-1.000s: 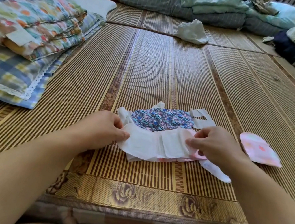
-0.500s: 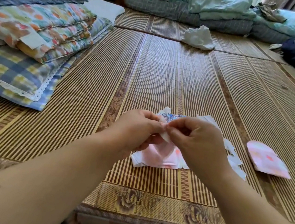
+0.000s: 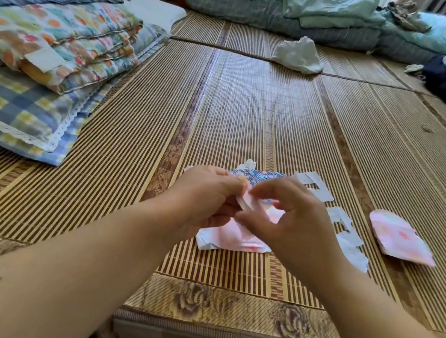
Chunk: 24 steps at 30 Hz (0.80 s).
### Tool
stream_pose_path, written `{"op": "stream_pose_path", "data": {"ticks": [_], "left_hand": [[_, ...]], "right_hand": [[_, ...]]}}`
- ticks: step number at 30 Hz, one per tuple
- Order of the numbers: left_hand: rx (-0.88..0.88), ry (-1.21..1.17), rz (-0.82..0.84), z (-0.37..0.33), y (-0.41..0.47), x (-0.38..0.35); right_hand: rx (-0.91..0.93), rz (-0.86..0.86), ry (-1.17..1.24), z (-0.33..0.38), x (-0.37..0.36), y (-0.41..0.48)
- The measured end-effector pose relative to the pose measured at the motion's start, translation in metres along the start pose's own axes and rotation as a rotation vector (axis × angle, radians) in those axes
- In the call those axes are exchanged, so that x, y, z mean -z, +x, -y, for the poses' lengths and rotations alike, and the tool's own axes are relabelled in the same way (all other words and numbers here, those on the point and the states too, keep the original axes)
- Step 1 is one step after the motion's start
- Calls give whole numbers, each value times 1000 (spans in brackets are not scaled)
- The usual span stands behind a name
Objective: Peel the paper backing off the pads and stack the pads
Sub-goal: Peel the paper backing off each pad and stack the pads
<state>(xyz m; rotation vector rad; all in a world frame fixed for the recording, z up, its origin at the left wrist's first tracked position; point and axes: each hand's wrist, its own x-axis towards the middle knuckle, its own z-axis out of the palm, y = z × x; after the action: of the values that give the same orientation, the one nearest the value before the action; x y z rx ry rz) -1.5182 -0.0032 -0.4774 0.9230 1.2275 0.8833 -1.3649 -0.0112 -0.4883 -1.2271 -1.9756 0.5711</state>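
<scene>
A pink pad (image 3: 235,238) is held just above the bamboo mat (image 3: 241,114), its lower edge hanging below my hands. My left hand (image 3: 206,195) grips its upper left part. My right hand (image 3: 289,221) pinches a small white strip of paper backing (image 3: 246,200) at the pad's top edge. Behind my hands lies a blue patterned pad (image 3: 258,174), mostly hidden. Peeled white backing strips (image 3: 347,232) lie to the right of my right hand. Another pink pad (image 3: 400,241) rests further right on the mat.
Folded quilts and a checked pillow (image 3: 25,101) are stacked at the left. A crumpled white cloth (image 3: 299,55) lies far back on the mat. Bedding and clothes (image 3: 338,16) line the back and right side. The mat's patterned border (image 3: 225,306) runs along the near edge.
My hands have come together from the pad's two ends and lifted it off the mat. The pad now shows its pink side, and my right fingers pinch the backing at its top.
</scene>
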Motion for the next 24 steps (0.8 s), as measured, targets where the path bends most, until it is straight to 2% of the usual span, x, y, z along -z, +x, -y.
{"op": "stream_pose_path", "data": {"ticks": [3,6,9,11,12,14,16,20,24], "left_hand": [[-37,-153,37,-3,2,-2],[-72,-206,70,-5,4,-3],[-109,-66,43,-2,8,-2],[-166,175,-21,4,11,2],[-221,368,-68,8,13,4],[-355,765,-165,16,16,10],[-433,994,-214,22,15,14],[-453,1048,-215,28,18,21],[-465,1065,-233,28,21,23]], "right_hand": [[-103,44,-1,-6,0,-3],[-209,-49,63,-19,12,2],[-409,-217,315,-41,42,9],[-522,-344,386,-65,74,10],[-582,-409,317,-82,90,9],[-695,-507,32,-118,120,1],[-784,-541,-206,-144,140,-11],[-883,-476,-213,-170,148,-24],[-836,-399,-438,-174,147,-26]]}}
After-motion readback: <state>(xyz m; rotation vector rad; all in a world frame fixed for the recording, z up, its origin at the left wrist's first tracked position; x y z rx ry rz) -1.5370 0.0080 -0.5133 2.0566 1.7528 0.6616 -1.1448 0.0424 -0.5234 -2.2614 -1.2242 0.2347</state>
